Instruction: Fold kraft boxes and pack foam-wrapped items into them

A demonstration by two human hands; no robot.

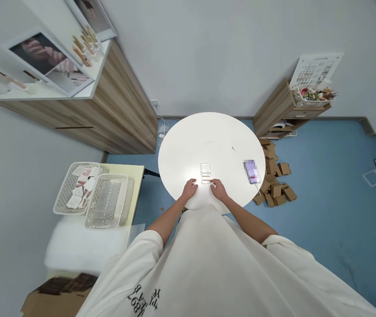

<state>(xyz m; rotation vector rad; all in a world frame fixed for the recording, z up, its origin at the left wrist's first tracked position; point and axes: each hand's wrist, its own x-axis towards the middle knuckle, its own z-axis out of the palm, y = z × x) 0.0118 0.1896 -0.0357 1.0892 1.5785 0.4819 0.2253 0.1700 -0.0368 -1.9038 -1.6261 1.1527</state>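
A small clear plastic case (205, 168) lies opened out on the round white table (188, 141), its lid half toward the far side. Thin reddish-brown strips show in the near half. Left of the case, my left hand (190, 189) rests at the tabletop with fingers apart and nothing in it. My right hand (218, 189) is at the case's near right corner, fingers stretched toward it; whether the fingertips touch the case is too small to tell. A purple phone-like device (251, 171), blurred over, lies to the right with a white cable.
Small brown cardboard boxes (275, 189) are heaped on the floor at right. White baskets (106, 200) stand on a side table at left, one with packets. A wooden cabinet (121, 97) and a small shelf unit (273, 110) flank the table. A tiny dark object (233, 149) lies on the tabletop.
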